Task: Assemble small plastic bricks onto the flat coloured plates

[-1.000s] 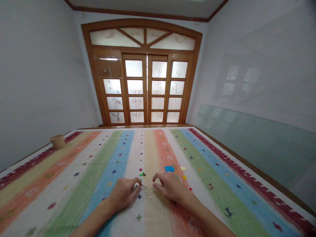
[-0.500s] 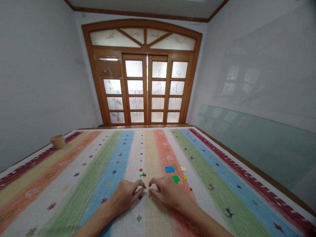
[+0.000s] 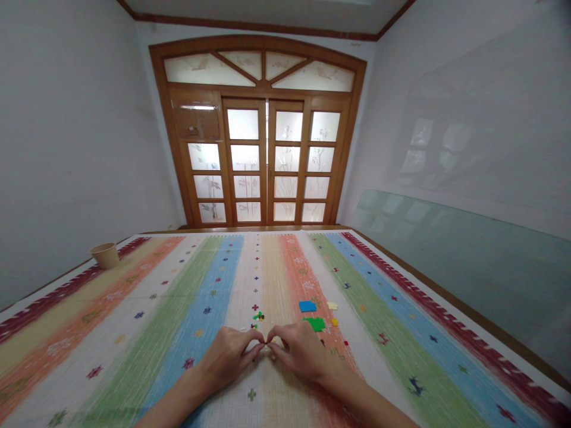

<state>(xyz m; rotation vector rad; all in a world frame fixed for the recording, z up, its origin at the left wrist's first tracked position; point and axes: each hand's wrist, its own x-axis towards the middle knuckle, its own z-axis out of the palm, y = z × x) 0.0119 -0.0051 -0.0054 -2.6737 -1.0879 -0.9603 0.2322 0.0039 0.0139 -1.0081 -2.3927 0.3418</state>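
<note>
Left hand (image 3: 229,351), its grip pinching a small dark piece (image 3: 266,343), now meets right hand (image 3: 300,352), apart a moment earlier; whether the right grip also pinches cannot be told; the piece, between them over the bench (image 3: 214,398), now seems worked two-handed.

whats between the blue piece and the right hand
In the head view, the flat green piece lies between the blue piece and the back of the right hand.
</note>
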